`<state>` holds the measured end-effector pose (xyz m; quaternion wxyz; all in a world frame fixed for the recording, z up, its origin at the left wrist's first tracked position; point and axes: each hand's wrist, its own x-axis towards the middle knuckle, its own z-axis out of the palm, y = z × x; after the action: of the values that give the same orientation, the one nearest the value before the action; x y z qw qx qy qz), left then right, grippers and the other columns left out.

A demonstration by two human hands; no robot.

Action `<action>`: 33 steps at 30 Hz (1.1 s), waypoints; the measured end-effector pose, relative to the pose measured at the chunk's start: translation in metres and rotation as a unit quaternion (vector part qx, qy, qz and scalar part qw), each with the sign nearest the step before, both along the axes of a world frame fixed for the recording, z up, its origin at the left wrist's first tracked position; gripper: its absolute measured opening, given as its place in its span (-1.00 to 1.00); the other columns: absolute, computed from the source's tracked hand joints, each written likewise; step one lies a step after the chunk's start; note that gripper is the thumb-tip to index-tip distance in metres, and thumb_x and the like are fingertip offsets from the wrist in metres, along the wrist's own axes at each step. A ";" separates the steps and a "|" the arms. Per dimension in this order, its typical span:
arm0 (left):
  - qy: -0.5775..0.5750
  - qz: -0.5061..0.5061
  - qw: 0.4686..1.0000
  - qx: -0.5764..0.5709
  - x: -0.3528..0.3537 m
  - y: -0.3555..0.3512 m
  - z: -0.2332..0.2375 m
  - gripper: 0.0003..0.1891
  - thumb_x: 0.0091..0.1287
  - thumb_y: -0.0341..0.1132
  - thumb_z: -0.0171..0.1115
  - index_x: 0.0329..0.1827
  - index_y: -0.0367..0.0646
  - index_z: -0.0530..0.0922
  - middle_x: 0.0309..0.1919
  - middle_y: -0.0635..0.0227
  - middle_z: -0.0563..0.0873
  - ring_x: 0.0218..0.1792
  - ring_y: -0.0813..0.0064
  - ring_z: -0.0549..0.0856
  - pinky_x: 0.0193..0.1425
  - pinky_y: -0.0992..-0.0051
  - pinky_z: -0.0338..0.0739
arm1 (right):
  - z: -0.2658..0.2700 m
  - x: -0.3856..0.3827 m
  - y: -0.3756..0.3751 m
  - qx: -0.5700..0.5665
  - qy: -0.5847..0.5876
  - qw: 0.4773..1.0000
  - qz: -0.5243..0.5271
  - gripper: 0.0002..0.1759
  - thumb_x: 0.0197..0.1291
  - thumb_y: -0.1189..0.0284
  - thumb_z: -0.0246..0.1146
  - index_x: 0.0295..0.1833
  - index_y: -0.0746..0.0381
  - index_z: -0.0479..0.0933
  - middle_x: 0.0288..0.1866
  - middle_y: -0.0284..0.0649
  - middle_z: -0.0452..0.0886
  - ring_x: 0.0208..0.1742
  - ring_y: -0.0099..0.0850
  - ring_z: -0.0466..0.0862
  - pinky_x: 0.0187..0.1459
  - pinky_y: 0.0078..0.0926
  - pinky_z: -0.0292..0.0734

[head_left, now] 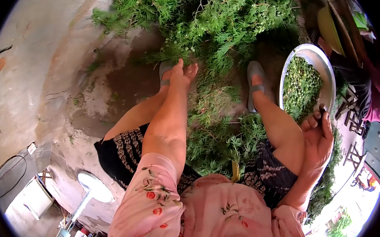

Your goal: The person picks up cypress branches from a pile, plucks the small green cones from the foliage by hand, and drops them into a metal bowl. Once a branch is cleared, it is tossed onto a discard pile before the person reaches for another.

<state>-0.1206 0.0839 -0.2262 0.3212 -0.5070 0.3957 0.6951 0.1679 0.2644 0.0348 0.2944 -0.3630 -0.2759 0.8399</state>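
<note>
Beside the basin, probably parked for easy reach, right hand's loosely curled, empty-looking, while left hand's well left of it, fingers apart.

The basin at the floor's right edge looks like smooth metal, its rim glossy; the small green pieces inside are matt and bumpy. The branches toward the floor's far edge have rough, feathery foliage. The floor itself is dull and uneven. The shirt is soft, matt printed cloth. Near the floor's lower left corner, the round-based stand seems glossy plastic, though glare leaves that uncertain.
</note>
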 end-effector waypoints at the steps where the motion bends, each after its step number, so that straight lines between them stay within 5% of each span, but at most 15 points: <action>1: 0.003 0.043 0.998 0.049 -0.005 0.001 -0.011 -0.66 0.32 -0.25 0.09 0.09 -0.10 0.29 -0.06 0.02 0.51 -0.14 0.09 0.59 -0.19 0.21 0.56 | 0.002 -0.003 -0.003 -0.004 -0.006 1.000 -0.006 -0.74 0.24 0.46 0.08 0.02 0.32 0.37 -0.30 -0.28 0.38 -0.37 -0.51 0.34 -0.30 -0.59 0.29; 3: 0.003 0.085 0.992 0.098 -0.013 -0.001 -0.035 -0.72 0.33 -0.28 0.07 0.05 -0.10 0.32 -0.13 0.07 0.56 -0.19 0.18 0.60 -0.28 0.29 0.56 | 0.003 -0.004 -0.001 -0.006 -0.013 1.000 -0.004 -0.71 0.25 0.45 0.08 0.05 0.32 0.34 -0.31 -0.29 0.38 -0.37 -0.51 0.34 -0.30 -0.59 0.28; 8: 0.086 -0.037 0.994 0.058 -0.026 -0.013 -0.037 -0.94 0.33 -0.35 0.06 -0.30 -0.09 0.45 -0.45 0.43 0.59 -0.45 0.54 0.53 -0.51 0.59 0.33 | 0.003 0.000 -0.001 0.003 -0.018 1.000 -0.001 -0.72 0.25 0.45 0.09 0.05 0.31 0.36 -0.30 -0.29 0.39 -0.36 -0.51 0.37 -0.30 -0.58 0.30; 16: 0.304 -0.152 0.934 0.107 0.065 0.014 0.086 -0.83 0.26 -0.47 0.11 -0.10 -0.08 0.48 -0.38 0.35 0.65 -0.50 0.55 0.58 -0.48 0.62 0.34 | 0.008 -0.013 -0.018 0.059 -0.099 0.993 0.005 -0.81 0.22 0.48 0.09 -0.09 0.33 0.48 -0.39 -0.27 0.50 -0.44 -0.53 0.47 -0.41 -0.63 0.40; 20: 0.387 -0.267 0.874 0.125 0.123 0.011 0.151 -0.72 0.27 -0.47 0.08 0.05 -0.25 0.41 -0.33 0.28 0.64 -0.44 0.55 0.58 -0.42 0.59 0.36 | 0.017 -0.016 -0.035 0.213 -0.219 0.935 0.177 -0.67 0.19 0.38 0.15 -0.01 0.37 0.45 -0.35 -0.30 0.50 -0.36 -0.56 0.48 -0.29 -0.65 0.40; 24: 0.433 -0.334 0.828 0.129 0.169 -0.016 0.199 -0.71 0.24 -0.49 0.10 0.03 -0.33 0.43 -0.37 0.27 0.67 -0.46 0.56 0.61 -0.42 0.62 0.38 | -0.021 -0.019 -0.076 0.257 -0.188 0.919 0.232 -0.53 0.12 0.30 0.24 0.05 0.41 0.42 -0.16 -0.18 0.55 -0.15 -0.51 0.52 -0.15 -0.61 0.45; 27: 0.447 -0.372 0.800 0.146 0.191 -0.044 0.219 -0.76 0.22 -0.50 0.12 -0.05 -0.32 0.48 -0.38 0.26 0.68 -0.47 0.56 0.62 -0.41 0.62 0.39 | -0.036 -0.022 -0.109 0.130 -0.131 0.968 0.168 -0.24 -0.02 0.30 0.38 0.18 0.55 0.24 -0.12 -0.04 0.53 -0.09 -0.42 0.48 -0.06 -0.42 0.39; 30: 0.443 -0.410 0.781 0.158 0.199 -0.075 0.227 -0.80 0.20 -0.51 0.16 -0.11 -0.33 0.50 -0.38 0.28 0.66 -0.45 0.56 0.62 -0.27 0.66 0.49 | -0.035 -0.017 -0.138 0.080 -0.073 0.981 0.163 -0.72 0.00 0.43 0.35 -0.31 0.40 0.45 -0.44 -0.32 0.48 -0.40 -0.56 0.42 -0.33 -0.54 0.35; 31: 0.461 -0.423 0.769 0.132 0.200 -0.085 0.224 -0.78 0.18 -0.50 0.19 -0.10 -0.33 0.49 -0.36 0.30 0.64 -0.39 0.58 0.60 -0.25 0.65 0.48 | -0.029 -0.016 -0.151 0.065 -0.072 0.988 0.120 -0.73 0.02 0.47 0.32 -0.54 0.29 0.35 -0.57 -0.44 0.38 -0.51 -0.63 0.31 -0.44 -0.59 0.26; 33: 0.466 -0.411 0.779 0.089 0.205 -0.095 0.232 -0.68 0.13 -0.45 0.28 -0.06 -0.32 0.46 -0.29 0.38 0.57 -0.24 0.61 0.53 -0.18 0.62 0.46 | -0.030 -0.011 -0.165 0.104 -0.099 0.982 0.124 -0.71 0.02 0.47 0.32 -0.56 0.28 0.34 -0.59 -0.45 0.35 -0.53 -0.64 0.27 -0.47 -0.58 0.23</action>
<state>0.0847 -0.0113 0.0055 0.3966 0.1200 0.6041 0.6807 0.1573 0.0993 0.0044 0.1958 -0.3747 -0.4320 0.7967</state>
